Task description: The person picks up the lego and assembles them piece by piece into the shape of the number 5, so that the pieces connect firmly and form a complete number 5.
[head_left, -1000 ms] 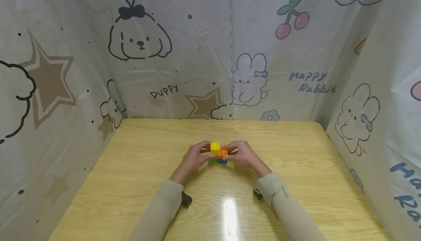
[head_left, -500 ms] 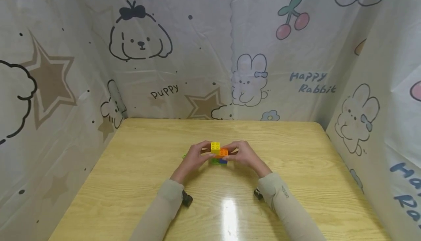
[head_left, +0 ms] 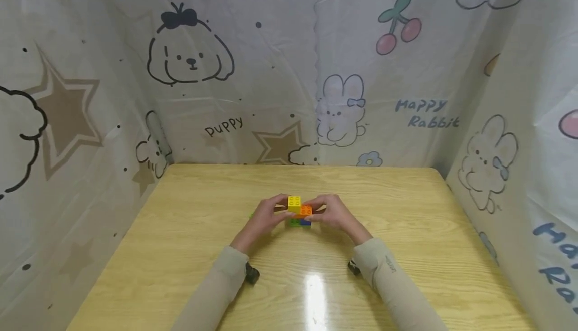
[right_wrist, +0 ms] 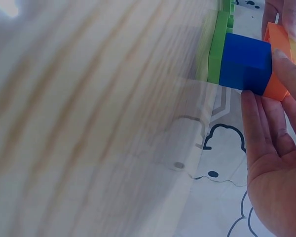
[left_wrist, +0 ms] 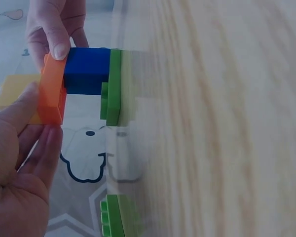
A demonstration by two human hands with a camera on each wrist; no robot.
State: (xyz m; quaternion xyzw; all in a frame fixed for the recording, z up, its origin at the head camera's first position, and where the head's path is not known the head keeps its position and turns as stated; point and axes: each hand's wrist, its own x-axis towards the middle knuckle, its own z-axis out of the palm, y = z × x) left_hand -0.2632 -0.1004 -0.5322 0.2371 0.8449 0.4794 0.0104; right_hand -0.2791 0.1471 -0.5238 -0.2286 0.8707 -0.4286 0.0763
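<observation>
In the head view both hands are at a small stack of toy building bricks. My left hand [head_left: 266,218] pinches the left end, its thumb on the yellow brick [left_wrist: 17,89] and its fingertips at the orange brick [left_wrist: 52,91]. From the other side my right hand [head_left: 336,213] pinches the orange brick, fingertips reaching the edge of the blue brick [right_wrist: 245,61] below. Blue sits on one end of a flat green brick [left_wrist: 115,89] that lies on the table. Orange bridges out to the left over the green one, with yellow on its left end.
A second flat green brick [left_wrist: 112,217] lies on the wooden table [head_left: 370,195], mostly hidden behind my left hand in the head view. Patterned cloth [head_left: 280,70] hangs round the table's back and sides.
</observation>
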